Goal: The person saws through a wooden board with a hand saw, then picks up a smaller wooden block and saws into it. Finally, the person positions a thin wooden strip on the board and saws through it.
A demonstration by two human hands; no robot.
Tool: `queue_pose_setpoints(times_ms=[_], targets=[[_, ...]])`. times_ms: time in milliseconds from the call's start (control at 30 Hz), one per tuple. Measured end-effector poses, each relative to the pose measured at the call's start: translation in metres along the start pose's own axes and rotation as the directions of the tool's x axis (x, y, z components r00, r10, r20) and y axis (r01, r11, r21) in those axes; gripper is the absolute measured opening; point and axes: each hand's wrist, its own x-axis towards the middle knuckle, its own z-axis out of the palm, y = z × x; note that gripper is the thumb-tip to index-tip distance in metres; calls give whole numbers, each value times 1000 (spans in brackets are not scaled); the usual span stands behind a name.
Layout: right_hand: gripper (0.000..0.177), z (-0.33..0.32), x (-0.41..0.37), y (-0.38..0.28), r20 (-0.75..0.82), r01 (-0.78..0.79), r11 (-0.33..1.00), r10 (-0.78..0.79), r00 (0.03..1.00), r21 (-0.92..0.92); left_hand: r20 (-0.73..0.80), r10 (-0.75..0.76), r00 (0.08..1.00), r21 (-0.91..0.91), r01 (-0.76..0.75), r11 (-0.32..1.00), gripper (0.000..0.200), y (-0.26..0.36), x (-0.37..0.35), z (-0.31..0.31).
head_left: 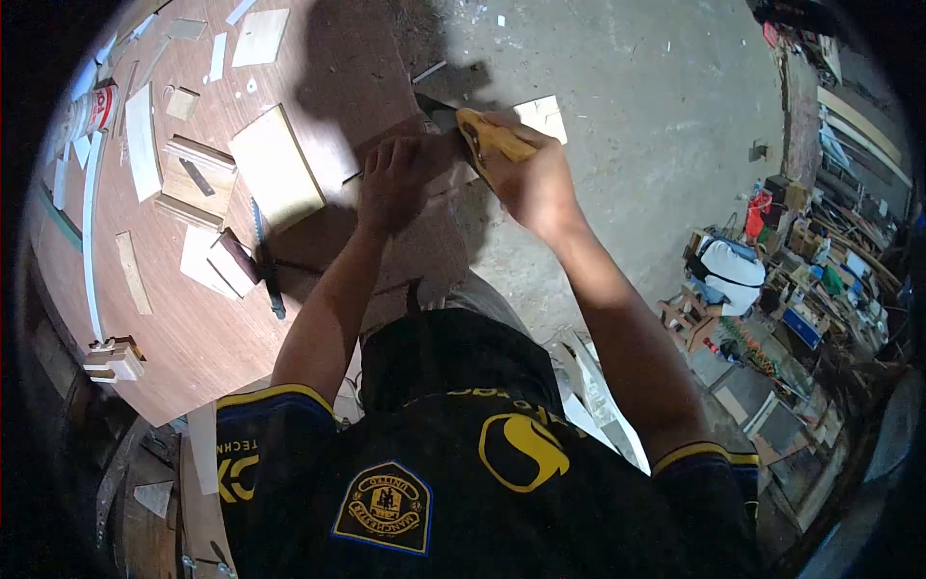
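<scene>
My right hand (540, 193) is wrapped around the yellow handle (494, 145) of a handsaw. Its dark blade (440, 114) points up and left, over the table's right edge. To the left, my left hand (391, 188) rests near that edge with its fingers bent downward and its thumb toward the saw. Shadow covers what lies under those fingers, so I cannot make out the piece. A pale rectangular board (278, 166) lies left of this hand, and a blue and black strip-like tool (265, 261) lies nearer my body.
The brown tabletop (193, 343) carries several wood offcuts, a small wooden box-like piece (196, 181) and a white and red container (92, 111). Another board (542, 118) lies on the concrete floor (637, 135) beyond the saw. At right a person (731, 278) is beside piled timber.
</scene>
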Motion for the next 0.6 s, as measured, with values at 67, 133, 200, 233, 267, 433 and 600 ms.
queue_pose_setpoints(times_ms=[67, 133, 200, 233, 267, 433, 600], targets=[[36, 13, 7, -12, -65, -109, 985, 101, 993, -135, -19, 37, 999, 65, -36, 997, 67, -10, -1, 13], [35, 18, 7, 1, -107, -1, 979, -21, 994, -203, -19, 75, 997, 117, -73, 991, 66, -14, -6, 17], [32, 11, 18, 15, -81, 248, 919, -285, 955, -306, -19, 70, 997, 145, -67, 987, 71, -15, -4, 20], [35, 2, 15, -13, -5, 3, 975, -4, 1000, -221, -18, 70, 997, 141, -67, 988, 71, -11, -1, 15], [35, 3, 18, -12, 1, 4, 975, -4, 1000, -223, -12, 53, 999, 73, -52, 996, 76, -7, 0, 10], [30, 10, 41, -2, -28, -6, 975, 0, 1000, -221, -52, 31, 998, 5, -31, 1000, 86, -6, 4, 3], [28, 10, 31, 5, 28, -308, 944, 307, 951, 121, 91, -18, 996, -33, 21, 999, 83, -2, -2, 1]])
